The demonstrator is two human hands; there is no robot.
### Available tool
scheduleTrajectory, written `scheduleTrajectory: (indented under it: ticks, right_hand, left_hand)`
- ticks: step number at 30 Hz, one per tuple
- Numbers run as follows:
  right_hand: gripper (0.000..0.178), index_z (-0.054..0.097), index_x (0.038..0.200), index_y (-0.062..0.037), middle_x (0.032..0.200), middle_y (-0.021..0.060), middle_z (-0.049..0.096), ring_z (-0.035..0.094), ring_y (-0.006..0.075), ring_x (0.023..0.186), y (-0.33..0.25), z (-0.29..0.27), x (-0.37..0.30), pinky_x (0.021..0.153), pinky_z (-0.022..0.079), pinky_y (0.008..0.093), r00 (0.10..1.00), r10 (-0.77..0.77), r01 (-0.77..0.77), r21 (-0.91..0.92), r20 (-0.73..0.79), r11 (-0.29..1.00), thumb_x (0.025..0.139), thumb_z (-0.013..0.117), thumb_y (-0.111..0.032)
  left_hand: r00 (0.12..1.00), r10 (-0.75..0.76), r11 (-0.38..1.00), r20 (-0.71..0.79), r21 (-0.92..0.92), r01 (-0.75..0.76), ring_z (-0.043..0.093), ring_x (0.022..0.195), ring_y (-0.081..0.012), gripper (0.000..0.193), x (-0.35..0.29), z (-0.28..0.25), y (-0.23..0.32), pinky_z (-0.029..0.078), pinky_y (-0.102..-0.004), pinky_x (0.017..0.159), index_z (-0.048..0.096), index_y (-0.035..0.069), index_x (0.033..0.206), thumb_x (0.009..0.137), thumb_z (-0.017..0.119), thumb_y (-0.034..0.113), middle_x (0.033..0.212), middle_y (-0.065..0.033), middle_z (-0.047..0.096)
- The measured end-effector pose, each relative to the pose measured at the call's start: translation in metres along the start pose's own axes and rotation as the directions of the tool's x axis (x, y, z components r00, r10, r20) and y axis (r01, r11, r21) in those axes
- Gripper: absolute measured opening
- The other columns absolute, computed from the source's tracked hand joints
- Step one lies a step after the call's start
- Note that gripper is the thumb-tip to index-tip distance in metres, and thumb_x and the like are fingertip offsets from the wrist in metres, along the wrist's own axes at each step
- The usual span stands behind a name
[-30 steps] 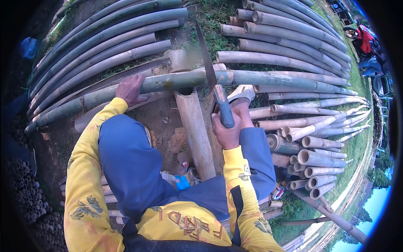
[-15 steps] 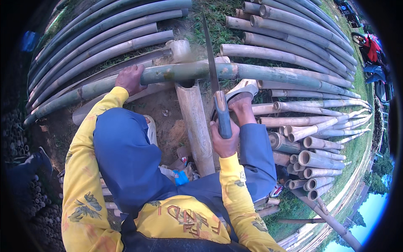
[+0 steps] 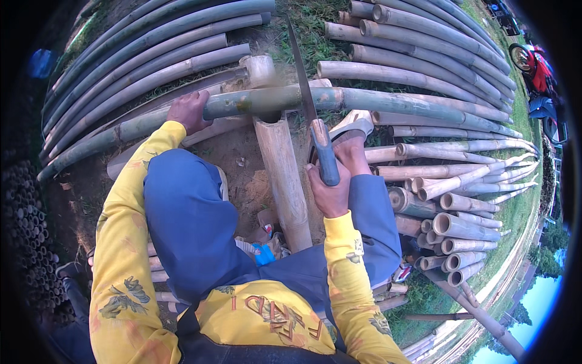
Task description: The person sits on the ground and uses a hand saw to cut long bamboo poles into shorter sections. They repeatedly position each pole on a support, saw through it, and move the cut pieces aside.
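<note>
A long greenish bamboo pole (image 3: 388, 101) lies crosswise in front of me. My left hand (image 3: 190, 111) is wrapped over it, left of the middle. With my right hand (image 3: 329, 189) I grip the dark handle of a hand saw (image 3: 327, 159). Its long narrow blade points away from me and crosses the pole right of the middle; the cutting edge is too blurred to make out. Under the pole, a thick upright-looking bamboo piece (image 3: 282, 176) runs from between my legs to the pole, its hollow end against or just below it.
Cut bamboo poles (image 3: 151, 39) lie in rows at far left, with more poles (image 3: 424, 70) at far right. Stacked bamboo lengths (image 3: 467, 225) sit beside my right leg. My sandalled foot (image 3: 353, 128) is close to the blade. A red motorcycle (image 3: 538, 68) stands at the right rim.
The saw has shifted slightly away from me along its stroke, with my right hand a little higher and further right. My left hand stays on the pole. Another person's foot at the left has moved nearer.
</note>
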State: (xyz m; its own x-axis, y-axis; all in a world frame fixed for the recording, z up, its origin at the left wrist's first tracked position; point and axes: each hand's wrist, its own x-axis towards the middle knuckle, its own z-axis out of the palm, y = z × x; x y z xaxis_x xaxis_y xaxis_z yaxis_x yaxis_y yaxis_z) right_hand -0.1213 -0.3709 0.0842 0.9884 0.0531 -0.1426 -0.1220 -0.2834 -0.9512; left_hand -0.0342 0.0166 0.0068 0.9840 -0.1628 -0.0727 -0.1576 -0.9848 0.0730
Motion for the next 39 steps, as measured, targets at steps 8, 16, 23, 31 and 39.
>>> scheduleTrajectory:
  ticks: [8,16,23,31,39]
  right_hand:
    - [0.03,0.07,0.117,0.005,0.084,0.0092,0.072,0.061,0.009,0.073,-0.037,-0.058,-0.146,0.072,0.052,0.0275,0.991,0.134,-0.131,-0.161,0.007,0.978,0.086,0.073,0.002]
    - [0.017,0.069,0.104,0.0021,0.07,0.0075,0.062,0.055,0.0098,0.064,0.007,-0.011,-0.048,0.062,0.048,0.0298,1.0,0.015,-0.016,-0.074,-0.005,0.997,0.088,0.073,-0.002]
    - [0.025,0.071,0.113,0.0035,0.077,0.0089,0.066,0.06,0.0092,0.069,-0.008,-0.05,-0.097,0.068,0.051,0.0285,0.999,0.031,-0.028,-0.111,0.027,0.993,0.088,0.071,0.0]
    - [0.025,0.07,0.11,0.0022,0.077,0.0108,0.068,0.061,0.0119,0.068,-0.016,-0.029,-0.102,0.068,0.052,0.0302,0.996,0.086,-0.088,-0.101,-0.024,0.991,0.086,0.073,0.0]
    - [0.007,0.066,0.094,0.001,0.069,0.0073,0.06,0.053,0.0123,0.06,-0.004,-0.014,0.002,0.059,0.045,0.0317,1.0,0.019,-0.018,-0.056,0.011,0.998,0.088,0.07,-0.001]
  left_hand:
    - [0.999,-0.051,0.999,0.019,-0.004,0.051,0.069,0.104,-0.0393,0.061,-0.009,-0.007,0.001,0.055,-0.0497,0.091,0.056,0.007,0.114,0.07,0.089,0.033,0.106,-0.0183,0.068]
    - [0.998,-0.025,1.0,0.06,-0.007,0.025,0.069,0.104,-0.0402,0.06,-0.006,-0.003,-0.006,0.055,-0.0498,0.091,0.056,0.007,0.116,0.072,0.086,0.035,0.107,-0.0185,0.068]
    - [0.999,-0.035,0.999,0.005,0.007,0.035,0.069,0.101,-0.0393,0.064,-0.005,0.0,-0.001,0.055,-0.0488,0.09,0.056,0.008,0.117,0.07,0.088,0.036,0.104,-0.0173,0.068]
    - [0.999,-0.032,0.999,0.03,0.003,0.032,0.069,0.101,-0.0394,0.063,-0.005,-0.007,-0.009,0.056,-0.0492,0.09,0.056,0.007,0.115,0.07,0.088,0.036,0.103,-0.0172,0.068]
    - [0.999,-0.034,0.999,0.035,0.003,0.034,0.068,0.105,-0.0384,0.061,0.006,-0.001,0.005,0.055,-0.0491,0.091,0.057,0.008,0.114,0.069,0.089,0.035,0.104,-0.017,0.068]
